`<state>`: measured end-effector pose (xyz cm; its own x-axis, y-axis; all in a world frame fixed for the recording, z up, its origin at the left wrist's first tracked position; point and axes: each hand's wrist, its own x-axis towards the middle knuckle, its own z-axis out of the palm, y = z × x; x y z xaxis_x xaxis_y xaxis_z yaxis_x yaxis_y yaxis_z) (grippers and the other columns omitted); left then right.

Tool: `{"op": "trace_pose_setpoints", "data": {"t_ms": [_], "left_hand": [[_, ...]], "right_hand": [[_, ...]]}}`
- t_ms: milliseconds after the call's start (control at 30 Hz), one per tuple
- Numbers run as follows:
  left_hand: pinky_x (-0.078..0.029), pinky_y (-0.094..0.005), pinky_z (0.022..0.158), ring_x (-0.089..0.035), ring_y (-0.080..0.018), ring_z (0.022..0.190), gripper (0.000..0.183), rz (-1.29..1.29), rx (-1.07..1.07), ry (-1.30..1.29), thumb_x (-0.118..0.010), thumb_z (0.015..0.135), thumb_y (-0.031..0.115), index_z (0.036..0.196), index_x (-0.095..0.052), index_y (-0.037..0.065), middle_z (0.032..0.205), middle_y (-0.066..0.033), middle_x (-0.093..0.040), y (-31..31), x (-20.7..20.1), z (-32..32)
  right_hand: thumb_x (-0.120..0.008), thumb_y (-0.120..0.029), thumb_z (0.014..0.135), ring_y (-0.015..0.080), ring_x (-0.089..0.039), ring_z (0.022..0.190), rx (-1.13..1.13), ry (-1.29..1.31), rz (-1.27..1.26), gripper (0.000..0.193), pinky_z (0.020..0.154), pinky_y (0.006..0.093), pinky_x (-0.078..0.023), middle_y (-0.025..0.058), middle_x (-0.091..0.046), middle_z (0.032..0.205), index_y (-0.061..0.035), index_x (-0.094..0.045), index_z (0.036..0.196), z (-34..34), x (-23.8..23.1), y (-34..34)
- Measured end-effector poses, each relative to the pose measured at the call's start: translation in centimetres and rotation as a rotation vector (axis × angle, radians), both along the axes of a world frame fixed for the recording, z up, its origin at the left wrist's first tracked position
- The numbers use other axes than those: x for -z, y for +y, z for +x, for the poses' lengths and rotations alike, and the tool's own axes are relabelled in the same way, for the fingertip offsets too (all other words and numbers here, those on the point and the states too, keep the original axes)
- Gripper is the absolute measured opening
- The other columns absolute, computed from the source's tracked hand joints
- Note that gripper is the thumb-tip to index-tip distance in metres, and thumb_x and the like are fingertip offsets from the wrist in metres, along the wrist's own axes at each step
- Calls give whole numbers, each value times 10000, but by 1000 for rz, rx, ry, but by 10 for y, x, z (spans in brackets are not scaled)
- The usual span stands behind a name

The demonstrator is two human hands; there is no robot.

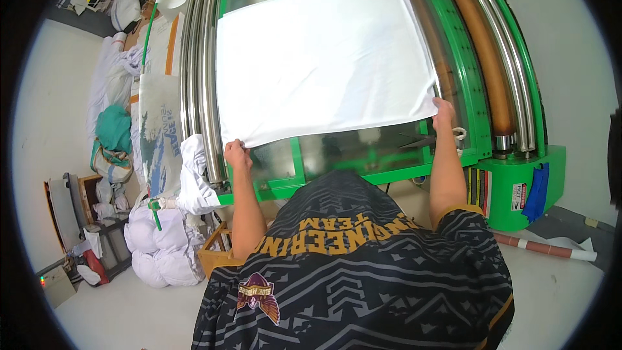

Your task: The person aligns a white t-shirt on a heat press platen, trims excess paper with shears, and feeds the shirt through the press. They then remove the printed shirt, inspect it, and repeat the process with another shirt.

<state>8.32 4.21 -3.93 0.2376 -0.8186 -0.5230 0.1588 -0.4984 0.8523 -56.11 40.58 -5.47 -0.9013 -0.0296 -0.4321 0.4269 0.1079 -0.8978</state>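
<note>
A wide sheet of white fabric (pixel 324 65) lies over the clear-topped bed of a green-framed roller machine (pixel 389 172). Its near left corner is pinched in my left hand (pixel 238 153), close to the steel rollers. My right hand (pixel 444 114) grips the near right corner, and the near edge stretches between the two hands with soft creases. Next to my right hand, dark scissors (pixel 418 140) rest on the machine top, partly hidden by my forearm.
Steel rollers (pixel 206 78) run along the left, a brown roller (pixel 490 65) along the right. White cloth (pixel 197 178) hangs at the machine's near left corner above bundled white fabric (pixel 162 246). A reddish tube (pixel 538 246) lies on the floor at right.
</note>
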Motion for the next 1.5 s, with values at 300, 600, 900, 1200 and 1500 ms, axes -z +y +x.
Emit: {"op": "trace_pose_setpoints", "data": {"t_ms": [300, 600, 900, 1200, 1500], "left_hand": [[-652, -528, 908, -816, -414, 1012, 331, -1, 721, -1326, -761, 926, 313, 1046, -717, 7, 1037, -233, -819, -9, -78, -3], [-479, -524, 1242, -535, -457, 1530, 539, -574, 797, -1196, -655, 1101, 407, 1490, -662, 34, 1668, -245, -563, -125, -52, -97], [-196, -576, 1408, -196, -335, 1769, 724, -690, 945, -1358, -469, 1199, 481, 1836, -283, 191, 1922, -70, -227, -221, -16, -142], [-99, -588, 1424, -111, -299, 1790, 698, -641, 1008, -1435, -376, 1230, 482, 1853, -232, 201, 1943, -32, -152, -229, -7, -121], [-131, -526, 1433, -142, -320, 1781, 709, -647, 989, -1445, -391, 1234, 450, 1846, -227, 133, 1936, -50, -178, -228, -10, -107]], "right_hand": [[-913, -97, 787, 250, -688, 975, 74, 219, 299, 388, 921, 403, -560, 95, -772, 1078, 4, -768, 1133, -15, 0, 19], [-975, -128, 800, 223, -678, 988, 139, 216, 324, 388, 925, 379, -554, 85, -760, 1086, -23, -766, 1110, -25, 7, 44], [-1002, -154, 771, 220, -672, 1010, 130, 196, 401, 473, 920, 372, -540, 83, -756, 1093, -58, -736, 1150, -16, -17, 36], [-989, -200, 754, 298, -670, 1153, 118, 166, 497, 517, 1016, 414, -527, 151, -713, 1259, -60, -720, 1173, -16, -22, 26], [-1012, -173, 742, 208, -661, 975, 147, 233, 542, 477, 900, 351, -531, 71, -745, 1059, -61, -723, 1105, -15, -18, 26]]}}
